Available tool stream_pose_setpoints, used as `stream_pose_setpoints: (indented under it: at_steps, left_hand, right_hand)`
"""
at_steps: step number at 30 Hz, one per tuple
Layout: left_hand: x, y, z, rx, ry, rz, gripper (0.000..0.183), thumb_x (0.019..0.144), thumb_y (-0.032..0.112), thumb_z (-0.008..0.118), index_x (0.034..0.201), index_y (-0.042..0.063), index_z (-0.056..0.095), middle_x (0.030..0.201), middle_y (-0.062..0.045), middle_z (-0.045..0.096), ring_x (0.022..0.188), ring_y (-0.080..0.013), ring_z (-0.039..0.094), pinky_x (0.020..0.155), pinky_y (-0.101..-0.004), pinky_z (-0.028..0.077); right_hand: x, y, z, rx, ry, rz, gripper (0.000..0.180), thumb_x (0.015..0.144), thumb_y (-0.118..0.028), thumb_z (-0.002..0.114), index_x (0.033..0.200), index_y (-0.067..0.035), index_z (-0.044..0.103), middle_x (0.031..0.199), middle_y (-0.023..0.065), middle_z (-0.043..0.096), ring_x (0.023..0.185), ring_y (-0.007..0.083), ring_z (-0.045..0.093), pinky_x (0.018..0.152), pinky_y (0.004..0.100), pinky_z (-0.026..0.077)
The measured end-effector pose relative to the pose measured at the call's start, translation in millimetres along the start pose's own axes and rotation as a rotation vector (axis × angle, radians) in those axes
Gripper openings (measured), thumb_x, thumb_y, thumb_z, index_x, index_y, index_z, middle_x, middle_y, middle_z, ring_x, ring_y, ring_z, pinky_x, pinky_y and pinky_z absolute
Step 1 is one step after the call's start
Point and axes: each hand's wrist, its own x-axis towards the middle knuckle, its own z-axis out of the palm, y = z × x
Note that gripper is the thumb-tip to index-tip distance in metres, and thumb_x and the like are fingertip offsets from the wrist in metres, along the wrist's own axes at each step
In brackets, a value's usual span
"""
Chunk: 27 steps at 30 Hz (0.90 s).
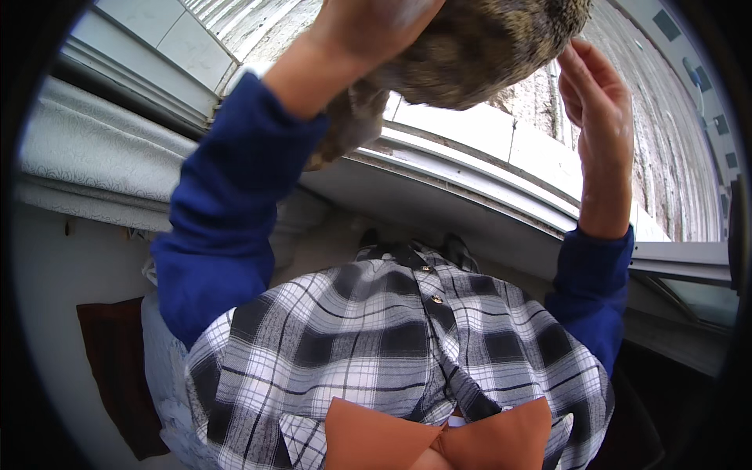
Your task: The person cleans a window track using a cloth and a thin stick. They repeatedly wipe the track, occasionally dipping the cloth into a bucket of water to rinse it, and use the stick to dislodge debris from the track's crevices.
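Observation:
A mottled brown-and-black furry piece (464,59) hangs between my hands at the top of the view, over a window sill (458,141). Whether it is plush fabric or a pelt, I cannot tell. My left hand (379,26), blurred, has hold of its left part; the fingertips are cut off by the upper edge. A lower fold (352,120) of the piece drops behind my left wrist. On the other side, my right hand (599,94) pinches the right edge between thumb and fingers. The top of the piece is out of view.
Beyond the sill lies a corrugated roof (652,135). A white window frame (681,252) runs along the right, and a pale patterned curtain (106,147) is bunched at the left. Below it hangs a dark brown cloth (120,376). My shoes (455,244) stand close to the wall under the window.

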Motion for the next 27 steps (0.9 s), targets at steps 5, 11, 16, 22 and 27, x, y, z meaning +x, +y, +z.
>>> stream_pose_setpoints:
  at_steps: [5,11,16,22,27]
  left_hand:
    - [55,-8,32,-0.128,-0.109,0.075,0.029,0.107,0.018,0.051,0.111,-0.002,0.072,0.102,-0.011,0.073,0.094,-0.0185,0.069,0.082,-0.0324,0.056]
    - [90,-6,23,-0.138,-0.205,-0.219,0.029,0.103,0.019,0.055,0.110,-0.001,0.073,0.103,-0.012,0.073,0.092,-0.0198,0.069,0.079,-0.0330,0.057]
    - [74,23,-37,0.791,-0.171,0.472,0.020,0.097,0.021,0.065,0.100,0.003,0.072,0.084,-0.007,0.071,0.069,-0.0200,0.067,0.061,-0.0318,0.055]
    - [8,1,-59,0.937,-0.139,0.722,0.019,0.092,0.020,0.076,0.103,0.006,0.071,0.082,-0.007,0.068,0.069,-0.0222,0.065,0.065,-0.0338,0.054]
    - [-107,-52,-51,0.926,-0.332,0.396,0.034,0.080,0.024,0.081,0.110,0.020,0.064,0.087,-0.001,0.060,0.077,-0.0188,0.061,0.058,-0.0319,0.048]
  right_hand:
    - [34,27,-58,0.148,-0.024,0.075,0.051,0.098,-0.028,0.071,0.141,-0.003,0.058,0.070,-0.0076,0.057,0.054,-0.0037,0.045,0.044,0.0120,0.032]
    - [41,6,-70,0.021,-0.065,0.243,0.034,0.096,-0.037,0.072,0.111,-0.006,0.071,0.063,-0.0117,0.050,0.048,-0.0026,0.037,0.044,0.0158,0.025]
    - [11,-44,-73,-0.344,0.019,0.058,0.046,0.093,-0.044,0.074,0.110,-0.002,0.072,0.065,-0.0069,0.053,0.053,0.0005,0.040,0.052,0.0187,0.029]
    - [-23,-43,-45,-0.464,-0.241,0.003,0.016,0.097,-0.017,0.070,0.096,-0.001,0.072,0.072,0.0004,0.065,0.062,0.0057,0.054,0.057,0.0219,0.043]
    - [-55,1,6,-1.065,-0.416,-0.095,0.017,0.093,-0.021,0.071,0.106,-0.011,0.068,0.071,0.0160,0.067,0.069,0.0364,0.065,0.063,0.0452,0.048]
